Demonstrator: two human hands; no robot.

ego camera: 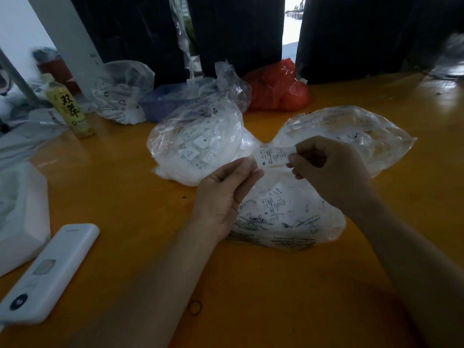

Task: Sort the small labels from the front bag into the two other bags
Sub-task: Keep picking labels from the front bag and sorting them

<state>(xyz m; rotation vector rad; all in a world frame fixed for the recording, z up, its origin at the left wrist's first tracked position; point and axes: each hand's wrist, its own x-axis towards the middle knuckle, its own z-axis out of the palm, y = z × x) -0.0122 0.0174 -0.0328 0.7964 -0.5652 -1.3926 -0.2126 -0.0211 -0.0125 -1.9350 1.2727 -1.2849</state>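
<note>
A small white label (272, 156) printed with an "M" is stretched between my two hands above the bags. My left hand (227, 192) pinches its left end and my right hand (326, 169) pinches its right end. Under them lies the front bag (288, 219), clear plastic with black print, holding loose white labels, one marked "S". Behind it to the left stands a fuller clear bag (195, 141) packed with labels. Behind to the right lies a flatter clear bag (351, 136) with few labels visible.
The table (125, 184) is orange. A white remote-like device (50, 272) lies front left, a white box (20, 217) at the left edge. A yellow bottle (70, 109), another clear bag (123, 94), a blue basket (163, 101) and a red bag (278, 89) stand behind. A rubber band (195, 307) lies near me.
</note>
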